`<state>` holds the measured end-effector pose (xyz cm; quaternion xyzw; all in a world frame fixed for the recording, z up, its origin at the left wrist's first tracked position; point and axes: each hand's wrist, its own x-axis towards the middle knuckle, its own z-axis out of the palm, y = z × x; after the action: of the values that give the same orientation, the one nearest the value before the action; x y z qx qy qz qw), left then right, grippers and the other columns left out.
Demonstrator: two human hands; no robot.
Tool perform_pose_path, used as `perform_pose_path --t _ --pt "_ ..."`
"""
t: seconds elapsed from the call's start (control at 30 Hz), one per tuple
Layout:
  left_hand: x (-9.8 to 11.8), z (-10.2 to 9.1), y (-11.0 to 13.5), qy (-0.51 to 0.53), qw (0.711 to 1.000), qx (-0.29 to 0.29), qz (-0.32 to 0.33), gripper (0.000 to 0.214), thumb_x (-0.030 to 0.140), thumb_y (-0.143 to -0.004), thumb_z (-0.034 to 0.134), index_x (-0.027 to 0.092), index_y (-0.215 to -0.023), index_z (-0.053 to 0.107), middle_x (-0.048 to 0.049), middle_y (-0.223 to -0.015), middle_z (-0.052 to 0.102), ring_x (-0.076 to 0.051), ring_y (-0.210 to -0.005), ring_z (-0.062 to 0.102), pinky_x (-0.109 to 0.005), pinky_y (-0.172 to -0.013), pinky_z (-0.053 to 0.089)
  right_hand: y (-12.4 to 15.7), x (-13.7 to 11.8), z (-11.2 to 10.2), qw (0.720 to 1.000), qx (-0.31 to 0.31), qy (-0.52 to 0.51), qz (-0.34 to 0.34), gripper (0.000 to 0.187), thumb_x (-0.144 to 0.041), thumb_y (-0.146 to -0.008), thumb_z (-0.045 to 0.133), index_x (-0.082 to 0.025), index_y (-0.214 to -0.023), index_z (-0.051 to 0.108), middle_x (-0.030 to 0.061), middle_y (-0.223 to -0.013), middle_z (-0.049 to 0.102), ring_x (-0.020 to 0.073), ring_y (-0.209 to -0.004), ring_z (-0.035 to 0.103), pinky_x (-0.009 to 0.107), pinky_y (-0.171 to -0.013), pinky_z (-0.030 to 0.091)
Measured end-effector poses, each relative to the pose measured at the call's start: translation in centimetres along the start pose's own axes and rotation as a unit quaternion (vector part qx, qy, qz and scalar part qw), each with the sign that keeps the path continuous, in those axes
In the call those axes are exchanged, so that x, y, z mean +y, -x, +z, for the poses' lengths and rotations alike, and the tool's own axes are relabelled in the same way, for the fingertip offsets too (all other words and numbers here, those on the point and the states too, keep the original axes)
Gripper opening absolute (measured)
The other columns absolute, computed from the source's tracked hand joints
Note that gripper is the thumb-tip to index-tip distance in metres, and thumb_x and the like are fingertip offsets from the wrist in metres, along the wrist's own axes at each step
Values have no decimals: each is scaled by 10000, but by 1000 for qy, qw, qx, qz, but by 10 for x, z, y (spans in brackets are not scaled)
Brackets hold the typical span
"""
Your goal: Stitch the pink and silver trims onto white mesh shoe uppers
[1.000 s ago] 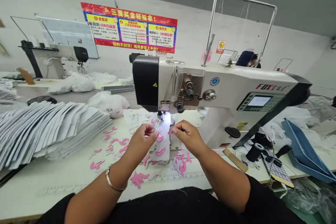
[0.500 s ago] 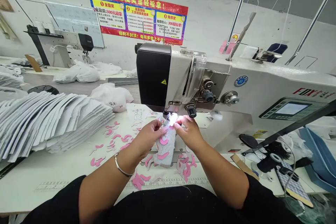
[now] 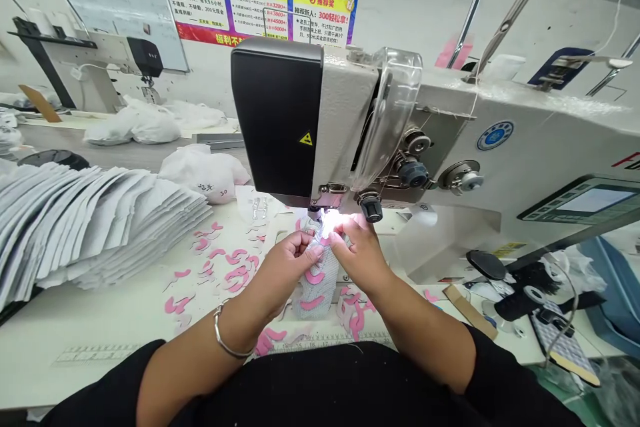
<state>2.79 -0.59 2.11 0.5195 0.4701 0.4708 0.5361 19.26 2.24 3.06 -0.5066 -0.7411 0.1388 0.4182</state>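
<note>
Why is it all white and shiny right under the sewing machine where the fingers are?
Head view: a bright light under the sewing machine glares, washing out the fingertips of the right hand and the top of the mesh piece; the left hand beside it shows clearly; near the edges the machine and the metal rods look stretched, a wide-lens effect.

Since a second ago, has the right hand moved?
Yes. The right hand moved away from the person, up to just under the black knob on the machine.

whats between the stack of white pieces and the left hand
Head view: scattered pink cutouts on the table, from the stack to the left hand.
</note>
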Motion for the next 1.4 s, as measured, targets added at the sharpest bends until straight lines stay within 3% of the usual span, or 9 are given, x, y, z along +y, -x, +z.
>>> perform_pose_path --t 0.43,0.7,0.87,1.0,1.13,1.3,1.4 --pt "-5 7 -5 -29 997 66 11 264 456 -824 639 196 -790 610 28 -684 509 -125 -624 427 -234 -568 365 9 5 2 999 16 10 -51 32 -259 -865 584 -249 -836 577 41 -949 490 227 -971 507 419 -891 458" --pt "-4 8 -3 -51 996 67 15 293 492 -809 642 200 -829 632 14 -716 552 -143 -642 481 -249 -584 414 10 9 4 998 27 10 -58 49 -257 -874 579 -254 -825 575 37 -931 503 228 -986 511 418 -905 456" --pt "0 6 -8 14 999 42 -11 247 430 -792 664 191 -842 626 17 -705 575 -134 -616 501 -246 -570 410 11 15 3 997 40 5 -60 68 -304 -868 612 -251 -887 575 49 -1000 567 239 -1060 538 425 -953 459" --pt "7 4 -13 35 999 29 -25 215 374 -754 702 193 -800 593 21 -714 586 -125 -611 509 -244 -577 412 14 25 -3 985 68 26 -153 150 -241 -911 553 -264 -1050 606 54 -1075 634 224 -1074 575 424 -983 453" --pt "13 0 -18 19 999 11 -26 228 360 -736 714 189 -763 566 32 -675 529 -119 -604 488 -245 -574 400 15 33 -10 955 38 97 -278 318 -163 -915 526 -269 -1202 610 45 -1211 662 221 -1164 568 416 -1028 408" --pt "26 -9 -29 29 997 -36 -57 223 294 -708 737 183 -739 545 48 -618 502 -82 -536 445 -209 -502 348 12 35 -15 939 26 132 -316 338 -163 -914 539 -250 -1234 603 46 -1237 671 217 -1201 569 407 -1042 383" --pt "39 -16 -39 -1 991 -75 -111 202 243 -691 751 178 -794 590 56 -572 502 -68 -465 411 -192 -429 294 11 34 -13 933 43 121 -337 327 -161 -903 558 -233 -1219 601 55 -1217 679 209 -1171 587 398 -1026 411"
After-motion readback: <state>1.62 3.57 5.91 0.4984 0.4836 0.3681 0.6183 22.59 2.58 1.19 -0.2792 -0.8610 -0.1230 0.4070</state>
